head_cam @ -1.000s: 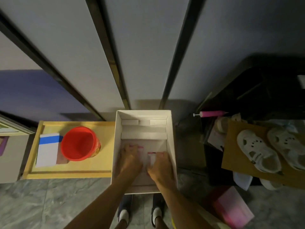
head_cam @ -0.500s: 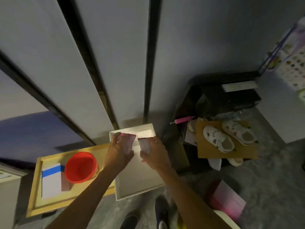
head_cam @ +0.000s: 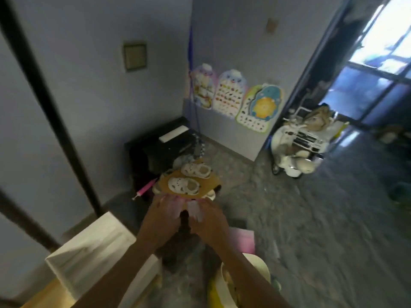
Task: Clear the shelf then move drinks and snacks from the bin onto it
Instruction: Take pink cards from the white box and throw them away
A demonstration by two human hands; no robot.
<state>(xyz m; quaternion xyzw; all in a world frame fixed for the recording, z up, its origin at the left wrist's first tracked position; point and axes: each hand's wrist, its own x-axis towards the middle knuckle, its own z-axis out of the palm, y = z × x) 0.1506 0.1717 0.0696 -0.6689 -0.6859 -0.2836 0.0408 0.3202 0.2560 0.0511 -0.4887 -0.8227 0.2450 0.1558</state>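
Grey floor (head_cam: 300, 218) below; L hand (head_cam: 163, 218) & R hand (head_cam: 209, 221) each grip a pale packet (head_cam: 194, 210), blurred

Two shoes (head_cam: 189, 177) are lying side by side on a board (head_cam: 209, 182), which is sitting in front of a low cabinet (head_cam: 155, 150) against the wall. A box (head_cam: 93, 247) is standing at lower left, and a toy car (head_cam: 295, 150) is standing by the doorway at right.
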